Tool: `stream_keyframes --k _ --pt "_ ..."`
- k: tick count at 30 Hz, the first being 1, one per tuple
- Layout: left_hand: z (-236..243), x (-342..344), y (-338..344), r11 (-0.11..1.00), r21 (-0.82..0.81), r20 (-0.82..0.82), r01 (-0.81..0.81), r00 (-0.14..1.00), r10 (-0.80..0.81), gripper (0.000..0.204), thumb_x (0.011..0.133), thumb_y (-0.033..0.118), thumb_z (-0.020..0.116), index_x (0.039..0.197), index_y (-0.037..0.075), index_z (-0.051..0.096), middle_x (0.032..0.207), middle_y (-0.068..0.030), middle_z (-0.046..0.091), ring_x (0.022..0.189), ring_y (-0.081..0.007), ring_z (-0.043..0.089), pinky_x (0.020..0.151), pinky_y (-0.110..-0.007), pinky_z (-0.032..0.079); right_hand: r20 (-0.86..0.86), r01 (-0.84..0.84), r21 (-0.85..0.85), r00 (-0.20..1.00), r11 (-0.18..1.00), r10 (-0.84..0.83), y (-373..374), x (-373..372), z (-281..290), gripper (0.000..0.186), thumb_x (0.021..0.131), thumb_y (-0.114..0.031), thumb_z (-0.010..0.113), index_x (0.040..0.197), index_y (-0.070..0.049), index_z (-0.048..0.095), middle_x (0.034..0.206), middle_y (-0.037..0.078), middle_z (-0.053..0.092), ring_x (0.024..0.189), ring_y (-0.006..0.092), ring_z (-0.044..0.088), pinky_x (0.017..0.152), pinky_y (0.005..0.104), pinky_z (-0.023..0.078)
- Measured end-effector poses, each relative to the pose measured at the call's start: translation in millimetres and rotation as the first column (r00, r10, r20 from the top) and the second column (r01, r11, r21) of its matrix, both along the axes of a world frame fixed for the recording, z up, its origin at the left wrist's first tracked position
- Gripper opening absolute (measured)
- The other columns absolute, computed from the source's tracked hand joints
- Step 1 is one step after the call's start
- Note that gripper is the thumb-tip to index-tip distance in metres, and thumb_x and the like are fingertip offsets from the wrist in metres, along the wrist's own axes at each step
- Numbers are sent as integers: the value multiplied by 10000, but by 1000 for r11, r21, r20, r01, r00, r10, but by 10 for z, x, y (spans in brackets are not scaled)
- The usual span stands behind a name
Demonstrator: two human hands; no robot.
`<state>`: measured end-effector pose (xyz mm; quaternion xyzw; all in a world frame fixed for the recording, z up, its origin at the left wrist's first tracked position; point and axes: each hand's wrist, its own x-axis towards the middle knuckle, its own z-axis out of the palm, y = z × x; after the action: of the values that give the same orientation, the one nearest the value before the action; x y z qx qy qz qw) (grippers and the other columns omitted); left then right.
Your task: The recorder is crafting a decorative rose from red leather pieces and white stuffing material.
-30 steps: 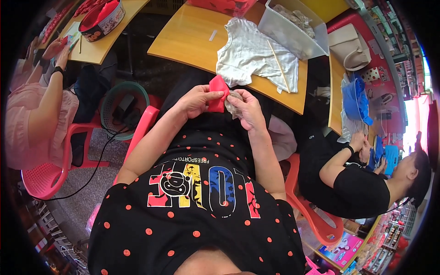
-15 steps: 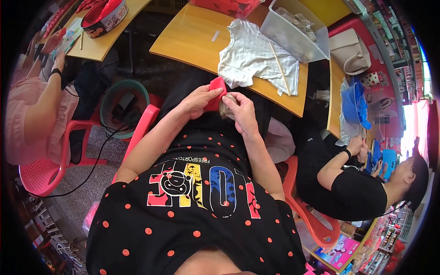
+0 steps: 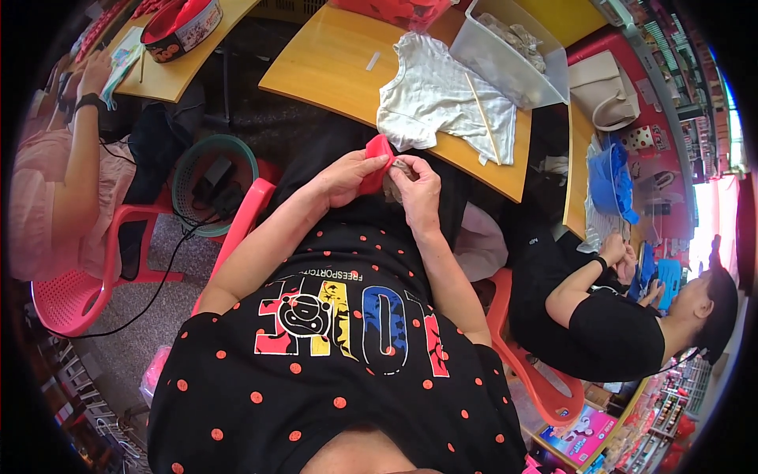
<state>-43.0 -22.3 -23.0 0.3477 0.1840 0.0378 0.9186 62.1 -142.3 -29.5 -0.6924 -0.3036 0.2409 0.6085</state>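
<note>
My left hand [image 3: 345, 180] pinches a folded red piece of soft material [image 3: 377, 148] above my lap. My right hand [image 3: 420, 189] grips a crumpled grey-beige bit of material [image 3: 392, 191] against the red piece, thumb and forefinger pressed together at its edge. Just beyond my hands, a white sleeveless garment [image 3: 442, 95] lies spread on a wooden table [image 3: 304, 63], with a thin wooden stick [image 3: 482, 118] lying across it.
A clear bin [image 3: 545, 87] and red container [image 3: 387, 9] stand on the table. Co-workers sit left [image 3: 59, 205] and right [image 3: 600, 332] on plastic chairs. Nearby are a green basket [image 3: 185, 178], black cable [image 3: 154, 296], round tub [image 3: 189, 39], blue tub [image 3: 608, 189] and pale bag [image 3: 600, 83].
My right fingers have shifted slightly on the grey-beige material, which is now more covered by them. The left co-worker's arm has moved up toward the table.
</note>
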Motion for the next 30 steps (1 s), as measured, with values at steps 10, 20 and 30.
stream_keyframes --k 10,20,30 --pt "-56 -3 3 992 -41 -132 116 984 -120 294 941 264 543 1130 40 556 1064 -77 624 967 -169 611 827 -362 517 93 60 -72 994 996 -53 -5 20 -129 171 796 -113 665 938 -19 653 871 92 605 780 188 620 714 295 487" --pt "-127 -97 147 991 -116 -79 65 994 -75 289 912 140 579 1171 25 522 1078 -104 626 982 -192 627 881 -369 519 -3 4 -119 1000 993 -5 74 -6 -38 163 801 -107 639 926 -4 638 761 71 650 712 115 604 653 272 490" --pt "-357 71 38 982 -162 -22 -95 995 93 209 878 54 604 1077 0 568 1011 -119 643 920 -221 645 831 -369 539 -588 -159 67 791 985 167 -91 159 -35 351 869 -106 617 1168 66 549 923 68 649 749 120 630 666 217 501"
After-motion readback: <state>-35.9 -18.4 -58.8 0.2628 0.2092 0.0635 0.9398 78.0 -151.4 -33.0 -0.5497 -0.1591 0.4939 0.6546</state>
